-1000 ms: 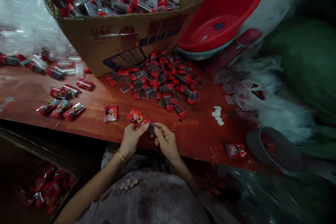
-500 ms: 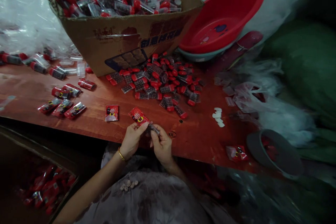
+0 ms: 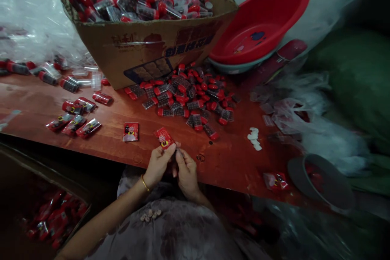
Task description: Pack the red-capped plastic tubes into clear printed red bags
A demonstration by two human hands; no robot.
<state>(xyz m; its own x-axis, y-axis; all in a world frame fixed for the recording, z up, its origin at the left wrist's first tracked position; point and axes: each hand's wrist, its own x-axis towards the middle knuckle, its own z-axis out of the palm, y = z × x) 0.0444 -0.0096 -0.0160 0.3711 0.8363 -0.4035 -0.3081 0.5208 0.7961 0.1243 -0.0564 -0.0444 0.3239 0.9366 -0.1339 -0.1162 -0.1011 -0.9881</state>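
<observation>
Near the table's front edge, my left hand (image 3: 160, 161) pinches a small red printed packet (image 3: 165, 136) between thumb and fingers. The packet's upper part sticks out, tilted, and its lower end is covered by my fingers. My right hand (image 3: 186, 170) is closed at that lower end, fingertips touching the left hand's. The small clear tube with dark contents it grips is now almost wholly hidden by the fingers. To the left a flat red packet (image 3: 131, 132) lies on the table. Beyond my hands is a heap of red-capped tubes (image 3: 195, 97) with dark contents.
A cardboard box (image 3: 146, 42) full of red-capped tubes stands behind the heap. Several filled red packets (image 3: 74, 124) lie at left. A red basin (image 3: 258, 24) leans at the back right. White pieces (image 3: 254, 139), a grey round container (image 3: 323, 183) and plastic bags (image 3: 332, 142) are at right.
The packet has turned more upright and shifted slightly right. The tube, visible between my hands before, is now mostly covered by my fingers. My hands have come closer together.
</observation>
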